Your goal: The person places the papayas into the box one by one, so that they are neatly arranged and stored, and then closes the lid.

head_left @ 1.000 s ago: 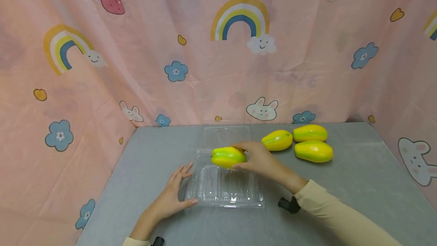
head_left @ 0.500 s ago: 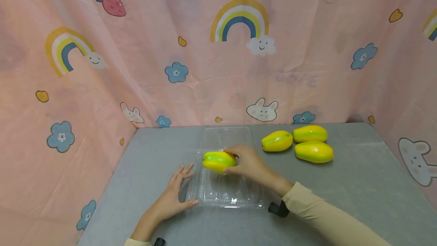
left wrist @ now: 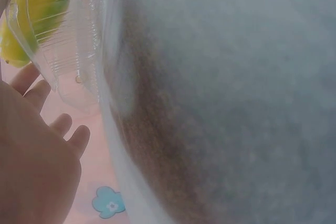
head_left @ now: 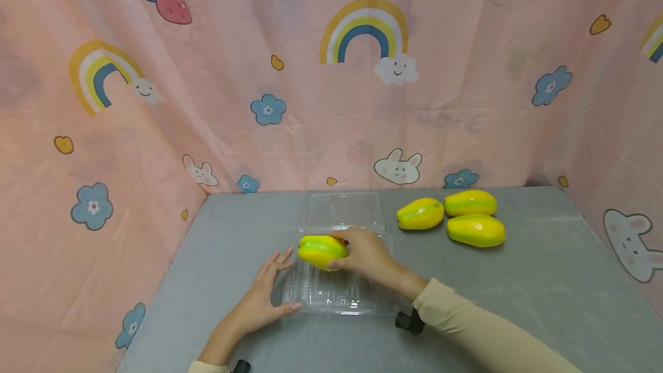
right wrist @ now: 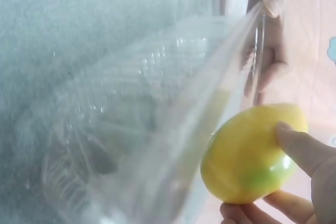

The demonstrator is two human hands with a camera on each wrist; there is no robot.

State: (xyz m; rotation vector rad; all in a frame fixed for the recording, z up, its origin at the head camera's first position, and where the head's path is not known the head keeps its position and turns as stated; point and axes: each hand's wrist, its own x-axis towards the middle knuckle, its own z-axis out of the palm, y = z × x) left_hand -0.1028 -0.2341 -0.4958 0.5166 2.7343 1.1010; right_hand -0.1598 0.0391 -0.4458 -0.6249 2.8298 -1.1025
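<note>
The right hand (head_left: 366, 253) grips a glossy yellow-green oval fruit (head_left: 317, 251), probably slippery, best held mid-body, over a clear plastic container (head_left: 336, 308); the left hand (head_left: 260, 300) spreads its fingers.

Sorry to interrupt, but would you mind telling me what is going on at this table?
A person's right hand grips a yellow-green fruit at the left part of an open clear container; whether the fruit touches the base is hard to tell. The left hand is spread at the container's left edge. The lid lies folded back on the far side. Three similar fruits lie on the gray table to the right.
</note>
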